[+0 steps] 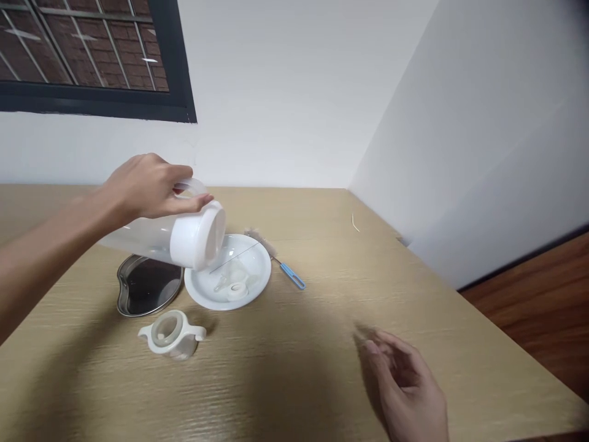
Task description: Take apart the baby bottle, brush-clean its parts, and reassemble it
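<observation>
My left hand [151, 187] is closed round the handle of a translucent plastic jug with a white top [188, 239]. The jug lies tilted almost on its side, its top end over the left part of a white plate [264, 288]. On the plate are a clear, soft-looking piece [237, 270] and a small white ring [237, 291]. A white two-handled baby bottle or cup [177, 344], with its top uncovered, stands in front of the plate. My right hand [409, 387] is low over the table at the lower right, fingers loosely curved and apart, holding nothing visible.
A kidney-shaped metal dish [123, 301] sits left of the plate, partly under the jug. Behind the plate lies a bottle brush with a blue handle [292, 276]. A thin white strip [354, 223] is farther back on the wooden table [313, 350]. Walls stand behind and right.
</observation>
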A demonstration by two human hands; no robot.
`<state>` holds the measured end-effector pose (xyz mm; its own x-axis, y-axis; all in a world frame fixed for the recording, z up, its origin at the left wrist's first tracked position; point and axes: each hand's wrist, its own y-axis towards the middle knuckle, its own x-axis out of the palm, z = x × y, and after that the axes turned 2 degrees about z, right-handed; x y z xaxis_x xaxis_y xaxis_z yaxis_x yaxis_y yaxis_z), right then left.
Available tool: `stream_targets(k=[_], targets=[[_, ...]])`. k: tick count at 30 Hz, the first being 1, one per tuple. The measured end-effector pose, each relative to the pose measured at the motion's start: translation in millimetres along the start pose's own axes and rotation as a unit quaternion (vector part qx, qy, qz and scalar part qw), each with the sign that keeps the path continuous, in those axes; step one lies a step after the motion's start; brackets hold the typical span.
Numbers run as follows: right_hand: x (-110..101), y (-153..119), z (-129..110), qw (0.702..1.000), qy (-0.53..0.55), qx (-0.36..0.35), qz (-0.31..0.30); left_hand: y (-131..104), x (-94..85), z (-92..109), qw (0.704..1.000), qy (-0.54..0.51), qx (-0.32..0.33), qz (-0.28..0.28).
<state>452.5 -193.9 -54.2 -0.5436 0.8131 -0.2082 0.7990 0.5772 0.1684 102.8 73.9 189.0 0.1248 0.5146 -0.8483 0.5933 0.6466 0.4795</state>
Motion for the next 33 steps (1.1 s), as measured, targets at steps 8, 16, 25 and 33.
stream_targets(k=[8, 16, 25, 33], targets=[[-6.1, -0.7, 5.7, 0.998, -0.02, 0.036, -0.056, 6.7, 0.1, 29.3, 0.997, -0.063, 0.036, 0.019], [0.2, -10.7, -4.8, 0.988, 0.101, 0.087, -0.072, 34.4, 6.8, 54.3, 0.997, -0.044, 0.06, -0.014], [-2.3, -11.5, -0.5, 0.995, 0.015, 0.086, -0.053, 26.4, 4.8, 23.5, 0.999, -0.007, 0.032, 0.007], [-1.9, -6.5, 13.2, 0.994, 0.112, -0.016, -0.005, 1.2, -6.8, -10.7, 0.999, 0.033, 0.019, 0.015]])
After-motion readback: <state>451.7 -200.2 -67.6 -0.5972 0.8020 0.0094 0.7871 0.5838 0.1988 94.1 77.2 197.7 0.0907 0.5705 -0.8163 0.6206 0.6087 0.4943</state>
